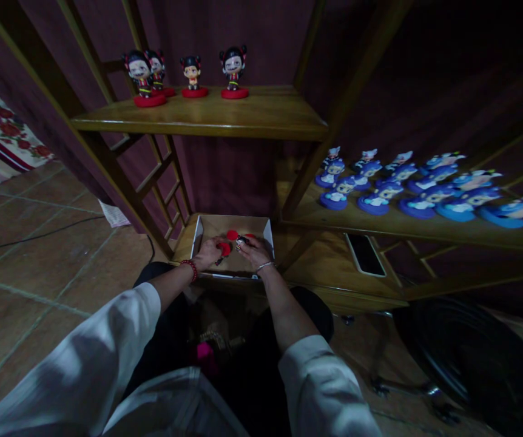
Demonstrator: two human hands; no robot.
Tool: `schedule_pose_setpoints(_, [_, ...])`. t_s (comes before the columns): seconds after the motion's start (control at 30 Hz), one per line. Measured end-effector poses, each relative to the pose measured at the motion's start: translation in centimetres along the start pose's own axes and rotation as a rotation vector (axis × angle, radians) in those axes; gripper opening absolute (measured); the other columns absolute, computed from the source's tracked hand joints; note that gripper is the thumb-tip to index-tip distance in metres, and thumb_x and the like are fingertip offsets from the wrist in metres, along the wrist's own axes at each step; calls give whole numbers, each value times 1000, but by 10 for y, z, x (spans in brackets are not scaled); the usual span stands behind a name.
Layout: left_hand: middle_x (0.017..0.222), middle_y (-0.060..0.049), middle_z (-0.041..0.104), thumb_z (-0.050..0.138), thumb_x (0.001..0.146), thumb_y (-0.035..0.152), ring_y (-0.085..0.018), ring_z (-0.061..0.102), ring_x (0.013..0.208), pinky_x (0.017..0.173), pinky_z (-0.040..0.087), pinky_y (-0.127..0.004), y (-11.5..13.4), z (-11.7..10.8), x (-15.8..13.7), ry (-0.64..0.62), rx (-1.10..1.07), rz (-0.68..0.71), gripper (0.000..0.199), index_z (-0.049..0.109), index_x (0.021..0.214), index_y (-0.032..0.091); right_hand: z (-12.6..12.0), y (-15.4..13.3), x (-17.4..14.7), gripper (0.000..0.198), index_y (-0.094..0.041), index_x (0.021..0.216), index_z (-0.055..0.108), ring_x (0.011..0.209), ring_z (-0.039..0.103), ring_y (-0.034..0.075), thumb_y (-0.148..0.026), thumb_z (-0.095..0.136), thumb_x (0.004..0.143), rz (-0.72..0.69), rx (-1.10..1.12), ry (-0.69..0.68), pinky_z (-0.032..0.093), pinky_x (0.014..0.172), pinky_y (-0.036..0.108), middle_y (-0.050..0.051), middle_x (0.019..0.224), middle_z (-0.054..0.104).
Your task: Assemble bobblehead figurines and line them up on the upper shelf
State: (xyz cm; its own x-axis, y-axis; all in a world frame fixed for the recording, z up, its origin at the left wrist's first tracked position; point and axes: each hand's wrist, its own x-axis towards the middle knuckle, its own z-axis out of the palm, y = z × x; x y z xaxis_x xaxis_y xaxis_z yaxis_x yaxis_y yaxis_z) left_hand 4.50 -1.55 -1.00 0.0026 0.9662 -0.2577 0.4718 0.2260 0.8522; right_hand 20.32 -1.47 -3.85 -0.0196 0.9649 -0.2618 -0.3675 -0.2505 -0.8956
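Both of my hands are inside a shallow white-walled cardboard box point(233, 221) on the low wooden shelf. My left hand point(207, 252) is closed on a figurine with a round red base point(224, 249); its dark head points down toward the box floor. Between the fingers of my right hand point(256, 253) is a small black-haired figurine point(242, 241), its pale face partly covered. Near the box's back wall lies a red disc point(232, 234), and more red shows behind my right hand. Small details in the box are blurred.
Several black-haired figurines point(233, 68) on red bases stand on the upper shelf point(261, 112). To the right, rows of blue figurines point(382, 194) fill another shelf. A phone point(365, 254) lies below them. A black round stool point(462, 358) stands at lower right; a cable point(38, 235) crosses the floor.
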Motion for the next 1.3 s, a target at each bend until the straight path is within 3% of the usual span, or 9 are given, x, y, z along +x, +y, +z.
schedule_pose_setpoints(0.17, [69, -1, 64, 52, 70, 5, -5, 50, 46, 45, 38, -16, 2, 10, -7, -30, -145, -60, 28, 60, 96, 13, 0, 0, -1, 45, -20, 90, 65, 77, 63, 15, -35, 77, 49, -17, -18, -4, 50, 74, 29, 2, 85, 68])
schedule_pose_setpoints(0.47, [67, -2, 64, 56, 69, 6, -7, 53, 49, 48, 38, -17, 9, 15, -20, -62, -437, -118, 20, 63, 86, 14, -1, 2, -1, 49, -20, 95, 65, 78, 64, 15, -36, 76, 50, -32, -34, -21, 50, 74, 28, 2, 86, 69])
schedule_pose_setpoints(0.87, [70, -4, 66, 63, 62, 0, -10, 60, 60, 62, 44, -21, 14, 13, -35, -164, -775, -150, 28, 62, 86, 12, 1, -8, -11, 47, -21, 94, 64, 74, 63, 12, -31, 78, 50, 22, 6, -26, 52, 69, 25, 0, 85, 68])
schedule_pose_setpoints(1.3, [71, -3, 65, 69, 63, 4, -9, 60, 62, 64, 44, -22, 11, 17, -49, -110, -948, -202, 21, 63, 81, 13, 5, -16, -32, 49, -21, 94, 66, 76, 64, 17, -34, 79, 48, 3, 31, -7, 52, 72, 32, 3, 86, 69])
